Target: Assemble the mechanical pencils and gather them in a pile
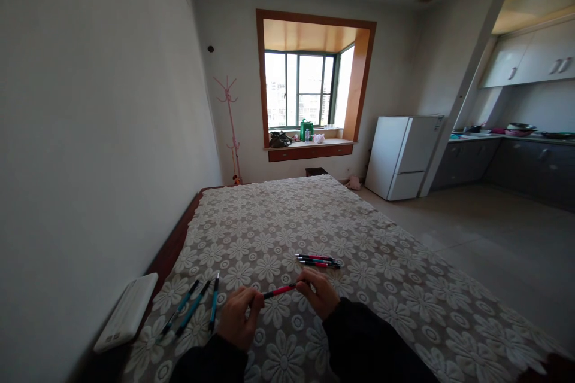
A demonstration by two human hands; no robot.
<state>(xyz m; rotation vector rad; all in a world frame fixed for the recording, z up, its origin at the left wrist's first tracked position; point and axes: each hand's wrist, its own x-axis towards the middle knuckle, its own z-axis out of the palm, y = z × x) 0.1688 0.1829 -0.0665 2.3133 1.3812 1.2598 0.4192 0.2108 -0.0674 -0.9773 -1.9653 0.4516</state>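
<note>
A red and black pen [281,291] is held level above the flowered tablecloth [283,215]. My left hand [240,314] is closed on its left end, and my right hand [318,292] pinches its right end; both tips are hidden by fingers. Left of my left hand lie three blue and black pens, side by side and apart: an outer pen [180,308], a middle pen [194,308] and an inner pen [214,302]. Just beyond my right hand rests a small group of pens [318,261], red and blue with black parts, close together.
A white box-like object [128,311] lies at the table's left edge, beside the wall [99,102]. Farther off are a pink coat stand [231,125], a window sill [309,145] with bags and bottles, a white fridge [404,155], and kitchen cabinets [530,167] at the right.
</note>
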